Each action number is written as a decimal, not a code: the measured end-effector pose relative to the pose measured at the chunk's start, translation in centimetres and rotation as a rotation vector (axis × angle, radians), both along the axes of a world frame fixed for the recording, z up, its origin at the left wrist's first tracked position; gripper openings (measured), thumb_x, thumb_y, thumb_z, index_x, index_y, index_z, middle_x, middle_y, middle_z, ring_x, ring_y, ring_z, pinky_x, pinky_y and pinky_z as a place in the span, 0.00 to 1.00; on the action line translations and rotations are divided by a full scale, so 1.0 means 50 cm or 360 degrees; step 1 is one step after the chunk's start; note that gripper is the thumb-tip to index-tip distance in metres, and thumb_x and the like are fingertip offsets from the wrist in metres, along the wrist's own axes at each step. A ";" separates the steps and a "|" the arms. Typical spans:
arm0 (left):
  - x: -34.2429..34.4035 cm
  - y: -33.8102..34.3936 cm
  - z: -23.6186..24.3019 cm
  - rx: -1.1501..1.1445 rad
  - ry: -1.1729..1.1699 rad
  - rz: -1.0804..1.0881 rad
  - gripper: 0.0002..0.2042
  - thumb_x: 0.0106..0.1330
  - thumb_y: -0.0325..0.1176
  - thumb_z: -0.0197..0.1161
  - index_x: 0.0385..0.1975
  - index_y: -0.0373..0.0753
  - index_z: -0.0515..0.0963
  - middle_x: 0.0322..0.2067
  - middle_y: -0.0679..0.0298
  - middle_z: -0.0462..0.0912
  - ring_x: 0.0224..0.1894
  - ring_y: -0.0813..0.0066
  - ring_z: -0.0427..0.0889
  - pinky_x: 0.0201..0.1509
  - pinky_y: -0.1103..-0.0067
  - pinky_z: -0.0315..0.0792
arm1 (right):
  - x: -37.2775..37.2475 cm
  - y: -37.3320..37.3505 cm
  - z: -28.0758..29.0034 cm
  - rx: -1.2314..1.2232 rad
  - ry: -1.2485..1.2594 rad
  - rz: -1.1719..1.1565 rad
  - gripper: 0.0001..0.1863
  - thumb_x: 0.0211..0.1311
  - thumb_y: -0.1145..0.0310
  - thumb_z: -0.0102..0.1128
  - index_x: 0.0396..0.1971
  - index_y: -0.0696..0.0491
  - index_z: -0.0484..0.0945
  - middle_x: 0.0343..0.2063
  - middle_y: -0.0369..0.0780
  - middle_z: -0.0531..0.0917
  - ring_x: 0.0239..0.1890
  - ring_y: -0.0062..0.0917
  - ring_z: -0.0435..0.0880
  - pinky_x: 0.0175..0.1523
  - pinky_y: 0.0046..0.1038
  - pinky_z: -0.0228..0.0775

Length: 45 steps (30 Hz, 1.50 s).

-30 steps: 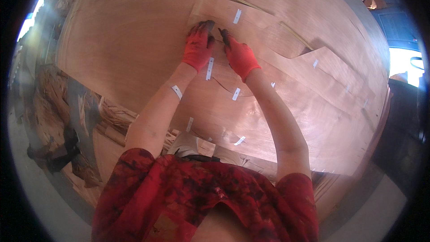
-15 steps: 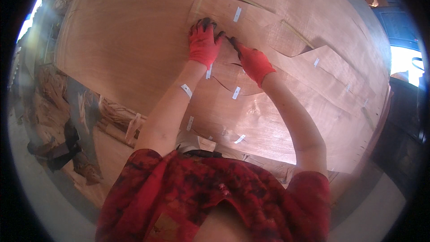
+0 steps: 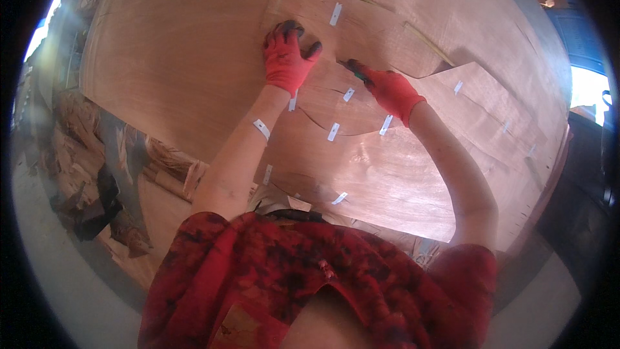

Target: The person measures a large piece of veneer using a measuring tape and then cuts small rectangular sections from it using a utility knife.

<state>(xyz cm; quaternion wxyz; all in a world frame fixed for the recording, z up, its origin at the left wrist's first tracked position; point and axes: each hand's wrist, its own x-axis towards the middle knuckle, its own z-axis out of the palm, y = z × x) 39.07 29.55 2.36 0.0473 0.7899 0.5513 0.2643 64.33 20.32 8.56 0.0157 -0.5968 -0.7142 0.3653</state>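
My left hand [image 3: 287, 61], in a red glove with dark fingertips, rests on the thin wood veneer [image 3: 181, 58]. Its fingers are spread, with the thumb apart, and nothing shows in them. To its right, my right hand [image 3: 392, 94], gloved alike, is closed round a knife with a green handle [image 3: 359, 75]. The knife's thin dark tip points left toward my left thumb, close over the veneer. Just below the knife a white tape strip [image 3: 349, 95] lies on the sheet. Another tape strip [image 3: 261, 129] is stuck to my left forearm.
An overlapping veneer piece [image 3: 478, 90] with an uneven edge lies at the right, near a narrow gap. Several more tape strips, such as one white strip [image 3: 333, 132], dot the surface. Torn veneer scraps [image 3: 81, 136] are heaped beyond the left edge. Dark equipment [image 3: 584, 161] stands far right.
My right hand with the knife has moved right and slightly down, away from my left hand. The left hand's thumb is spread wider. Tape strips formerly hidden by the right hand now show.
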 end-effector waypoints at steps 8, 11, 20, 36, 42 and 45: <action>-0.001 -0.003 -0.003 -0.0046 0.0129 0.0060 0.27 0.55 0.54 0.72 0.48 0.42 0.76 0.59 0.56 0.74 0.63 0.51 0.68 0.66 0.56 0.61 | 0.062 0.005 0.022 -0.0088 -0.0111 0.0131 0.26 0.72 0.66 0.49 0.67 0.31 0.67 0.38 0.51 0.84 0.41 0.49 0.84 0.44 0.46 0.75; 0.000 -0.001 0.002 -0.0002 0.0026 0.0004 0.27 0.55 0.53 0.72 0.48 0.42 0.76 0.59 0.57 0.74 0.63 0.52 0.68 0.66 0.56 0.62 | 0.084 0.010 0.027 -0.0197 -0.0125 0.0125 0.25 0.72 0.65 0.51 0.67 0.32 0.68 0.39 0.51 0.85 0.42 0.49 0.84 0.45 0.46 0.76; 0.000 -0.003 0.011 0.0042 0.0095 0.0011 0.27 0.55 0.53 0.72 0.47 0.42 0.75 0.58 0.56 0.75 0.62 0.50 0.69 0.64 0.56 0.63 | 0.162 -0.017 0.067 -0.0191 -0.0086 0.0117 0.27 0.71 0.68 0.53 0.68 0.32 0.69 0.44 0.48 0.85 0.45 0.48 0.84 0.49 0.42 0.77; 0.003 -0.009 0.017 -0.0037 0.0053 -0.0012 0.30 0.57 0.51 0.72 0.54 0.40 0.72 0.60 0.56 0.73 0.64 0.52 0.69 0.67 0.54 0.61 | 0.485 -0.176 0.100 -0.0555 -0.0306 -0.0272 0.32 0.65 0.78 0.52 0.67 0.36 0.73 0.36 0.34 0.83 0.32 0.18 0.75 0.41 0.23 0.72; 0.001 -0.011 0.017 0.0018 0.0043 0.0040 0.43 0.56 0.53 0.72 0.69 0.40 0.62 0.61 0.52 0.72 0.65 0.50 0.68 0.69 0.54 0.59 | 0.244 -0.018 0.119 0.0223 0.0128 -0.0027 0.28 0.68 0.71 0.57 0.66 0.34 0.72 0.36 0.43 0.83 0.37 0.39 0.84 0.43 0.39 0.77; 0.000 -0.007 0.015 -0.0012 0.0032 0.0076 0.44 0.56 0.53 0.71 0.70 0.39 0.60 0.62 0.51 0.71 0.67 0.51 0.67 0.71 0.55 0.56 | 0.093 0.123 0.106 0.0392 0.0052 0.0371 0.28 0.72 0.67 0.53 0.69 0.29 0.67 0.38 0.44 0.84 0.39 0.43 0.84 0.44 0.41 0.77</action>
